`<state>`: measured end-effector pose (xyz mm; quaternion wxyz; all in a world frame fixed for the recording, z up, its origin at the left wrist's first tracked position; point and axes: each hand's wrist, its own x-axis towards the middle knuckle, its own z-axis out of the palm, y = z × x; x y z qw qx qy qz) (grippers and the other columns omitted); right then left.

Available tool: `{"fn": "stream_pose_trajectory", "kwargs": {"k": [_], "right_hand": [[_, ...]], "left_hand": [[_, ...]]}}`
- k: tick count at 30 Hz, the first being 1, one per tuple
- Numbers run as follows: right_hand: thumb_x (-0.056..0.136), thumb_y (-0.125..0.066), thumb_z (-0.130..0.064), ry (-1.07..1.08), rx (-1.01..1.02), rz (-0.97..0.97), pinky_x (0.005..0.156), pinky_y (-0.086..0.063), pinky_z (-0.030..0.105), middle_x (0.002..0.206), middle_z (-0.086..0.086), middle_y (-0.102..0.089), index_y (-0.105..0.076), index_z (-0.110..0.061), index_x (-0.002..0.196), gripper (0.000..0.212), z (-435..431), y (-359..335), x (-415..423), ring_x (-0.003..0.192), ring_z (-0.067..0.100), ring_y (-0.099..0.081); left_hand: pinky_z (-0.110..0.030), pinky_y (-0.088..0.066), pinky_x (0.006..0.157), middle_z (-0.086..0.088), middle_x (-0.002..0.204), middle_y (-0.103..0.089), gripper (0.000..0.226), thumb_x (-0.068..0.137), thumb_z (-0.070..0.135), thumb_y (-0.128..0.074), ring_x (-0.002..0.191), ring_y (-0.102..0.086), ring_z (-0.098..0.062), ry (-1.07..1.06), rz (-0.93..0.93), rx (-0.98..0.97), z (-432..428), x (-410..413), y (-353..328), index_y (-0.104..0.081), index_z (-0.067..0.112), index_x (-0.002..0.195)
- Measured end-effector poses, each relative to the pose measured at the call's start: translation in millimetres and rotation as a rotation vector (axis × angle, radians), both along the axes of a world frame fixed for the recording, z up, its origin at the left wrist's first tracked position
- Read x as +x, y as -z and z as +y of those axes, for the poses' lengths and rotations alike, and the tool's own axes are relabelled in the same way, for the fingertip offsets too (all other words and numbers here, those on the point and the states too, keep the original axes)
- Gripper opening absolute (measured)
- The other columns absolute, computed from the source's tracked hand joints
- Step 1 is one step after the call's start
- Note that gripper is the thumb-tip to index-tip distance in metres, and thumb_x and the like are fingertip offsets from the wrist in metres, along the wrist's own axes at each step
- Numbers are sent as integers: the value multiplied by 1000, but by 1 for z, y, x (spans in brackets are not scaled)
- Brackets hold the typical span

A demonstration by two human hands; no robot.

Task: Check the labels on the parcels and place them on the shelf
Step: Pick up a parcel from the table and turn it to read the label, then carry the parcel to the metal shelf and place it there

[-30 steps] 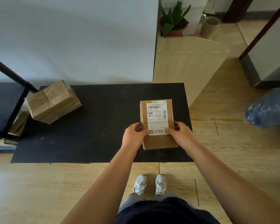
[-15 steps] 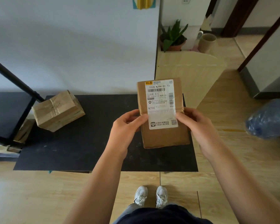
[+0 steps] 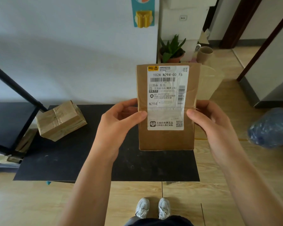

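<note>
I hold a flat brown cardboard parcel [image 3: 166, 139] upright in front of me, its white shipping label [image 3: 167, 97] facing me. My left hand [image 3: 118, 128] grips its left edge and my right hand [image 3: 212, 126] grips its right edge, thumbs on the front. A second taped cardboard parcel [image 3: 60, 120] lies tilted on the black mat [image 3: 72, 160] at the left. The black shelf [image 3: 8, 121] stands at the far left, with a slanted black post.
A white wall rises behind the mat. A potted plant [image 3: 171, 49] and a brown cup [image 3: 204, 54] sit on a light wooden surface behind the parcel. A blue plastic bag [image 3: 271, 128] lies on the wood floor at right. My shoes [image 3: 152, 207] show below.
Both hands have lifted the parcel off the mat and brought it up closer to my eyes. The label now fills more of the view. The other parcel has not moved.
</note>
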<state>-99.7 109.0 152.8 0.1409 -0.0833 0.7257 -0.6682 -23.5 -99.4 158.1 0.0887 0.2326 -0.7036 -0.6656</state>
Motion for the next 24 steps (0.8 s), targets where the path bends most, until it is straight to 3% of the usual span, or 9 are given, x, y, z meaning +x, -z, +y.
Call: {"fn": "stream_pose_trajectory", "kwargs": {"k": [4, 9, 18, 24], "right_hand": [[91, -63, -19, 11, -19, 21, 87, -53, 36, 106, -2, -75, -63, -20, 114, 23, 3, 0, 1, 100, 12, -71], [91, -62, -14, 0, -30, 48, 82, -52, 29, 107, -3, -74, -62, -19, 114, 24, 4, -2, 2, 100, 9, -70], [90, -63, -24, -19, -1, 60, 78, -52, 24, 104, -8, -75, -64, -21, 115, 25, 5, -3, 3, 95, 2, -70], [91, -62, -33, -66, 30, 0, 59, -51, 8, 93, -13, -76, -63, -20, 113, 25, -9, 8, 7, 81, -2, -71]], "left_hand": [[-44, -55, 96, 3, 99, -78, 40, 80, 20, -78, 100, -73, -15, 11, 17, -33, 4, 2, -2, -69, 22, 118], [-42, -55, 96, 6, 98, -79, 42, 79, 18, -77, 99, -73, -11, 15, 23, -42, 7, 5, -6, -68, 22, 120], [-35, -55, 93, 6, 96, -79, 38, 82, 22, -75, 97, -73, -9, -28, 19, -37, 12, 9, -7, -69, 24, 120], [-35, -55, 93, 4, 96, -78, 38, 84, 26, -73, 96, -74, -11, -129, -13, 29, 16, 27, 5, -67, 24, 122]]}}
